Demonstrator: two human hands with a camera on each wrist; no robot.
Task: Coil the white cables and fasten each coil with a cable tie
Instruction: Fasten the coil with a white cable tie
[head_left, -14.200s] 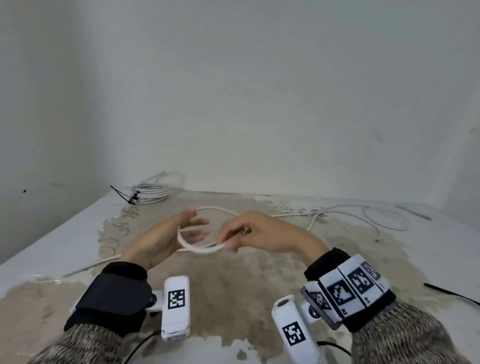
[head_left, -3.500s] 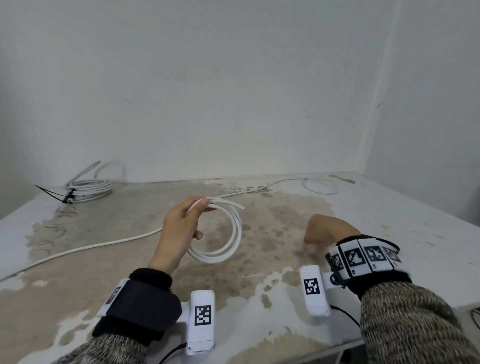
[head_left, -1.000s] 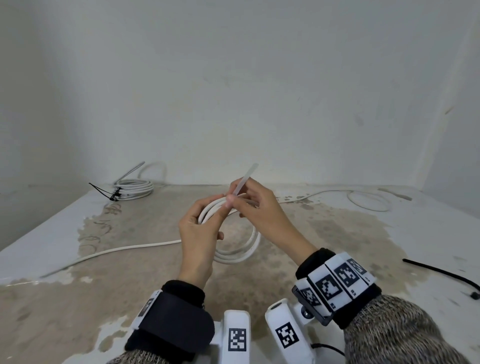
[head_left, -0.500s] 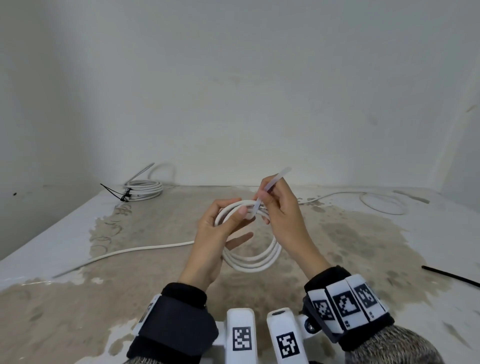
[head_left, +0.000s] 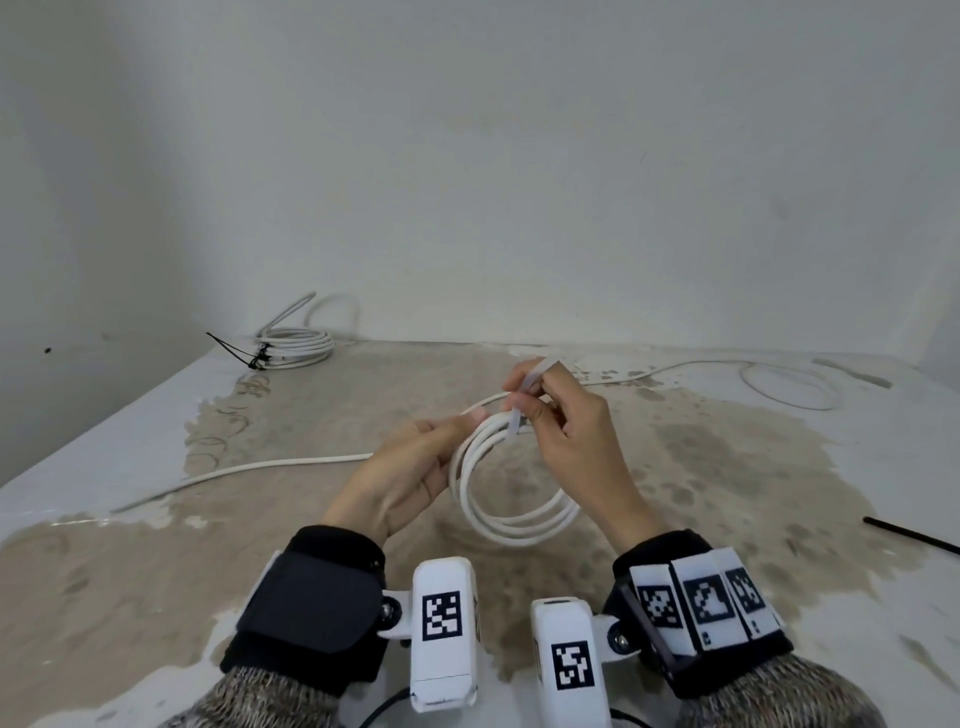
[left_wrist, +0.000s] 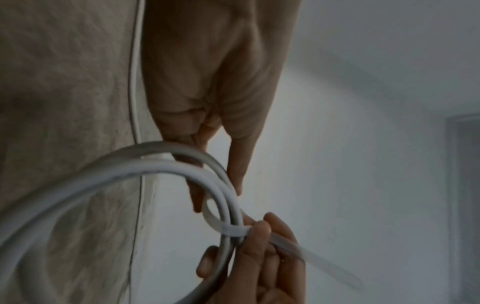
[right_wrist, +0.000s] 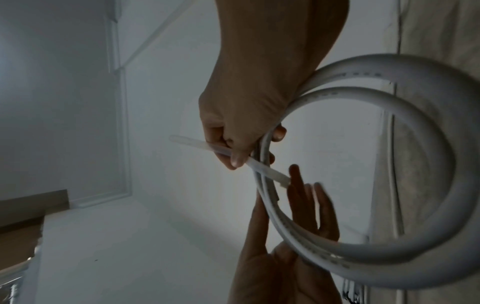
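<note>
White coil (head_left: 511, 488) held above the stained table (head_left: 779, 467), between both hands. Left hand (head_left: 400, 475) pinches its upper left rim, thumb on top. Right hand (head_left: 569, 441) grips the translucent cable tie (head_left: 524, 395) looped around the strands at top. About three turns. One tied coil (head_left: 296, 345) far left; two loose cables; one black tie (head_left: 911, 535) at right

We see a stained white surface (head_left: 779, 467) carrying a tied coil (head_left: 296, 344) far left, loose white cable (head_left: 249, 467), and a black tie (head_left: 911, 535) at right.
</note>
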